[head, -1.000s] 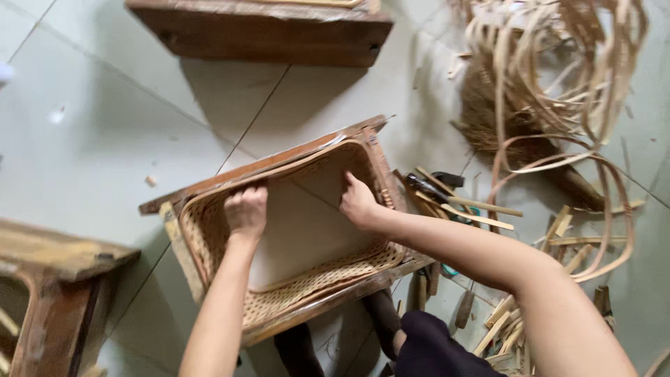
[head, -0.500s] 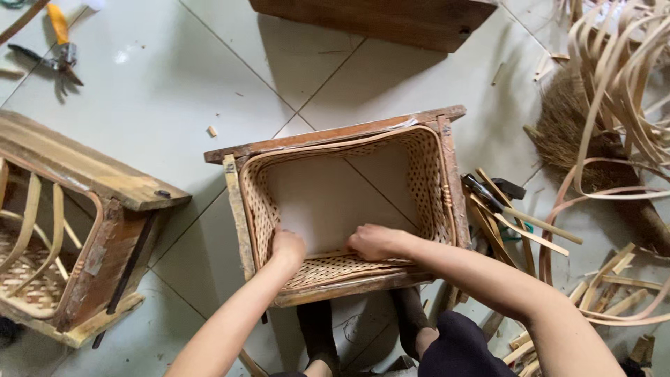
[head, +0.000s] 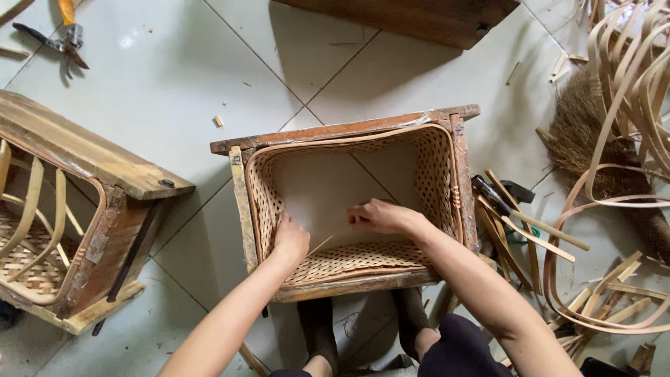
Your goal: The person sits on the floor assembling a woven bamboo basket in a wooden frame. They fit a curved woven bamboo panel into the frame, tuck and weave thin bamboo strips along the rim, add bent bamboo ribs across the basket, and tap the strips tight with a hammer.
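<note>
The floor (head: 174, 105) is pale glazed tile, smooth and littered with chips and offcuts; a foot or a frame leg could skid on it. A second wooden frame (head: 77, 209) lies at the floor's left edge, rough and weathered, with bent cane hoops and a woven panel inside. Along the right edge, loose cane loops (head: 628, 139) coil springily over a bristly broom (head: 593, 132); they could snag a sleeve or an elbow.

The frame (head: 349, 132) in work stands mid-floor, just above the person's feet: an open box of worn brown wood, lined with a basket (head: 433, 181) of pale, stiff lattice weave. Its bottom is open to the tile, and only the near wall looks closely woven. Pulling too hard there could crack a dry strand or drag the lining off the wood.

Split strips and a dark tool (head: 520, 227) lie heaped against the frame's right side, sharp-ended and near the forearm. Pliers (head: 59, 35) lie at the floor's upper left corner.

The left hand (head: 291, 239) presses flat on the near woven wall, fingers together. The right hand (head: 380, 215) has its grip pinched, apparently on a thin strip (head: 322, 244) slanting toward the weave; I cannot tell for certain. That strip could slip or splinter into a fingertip.
</note>
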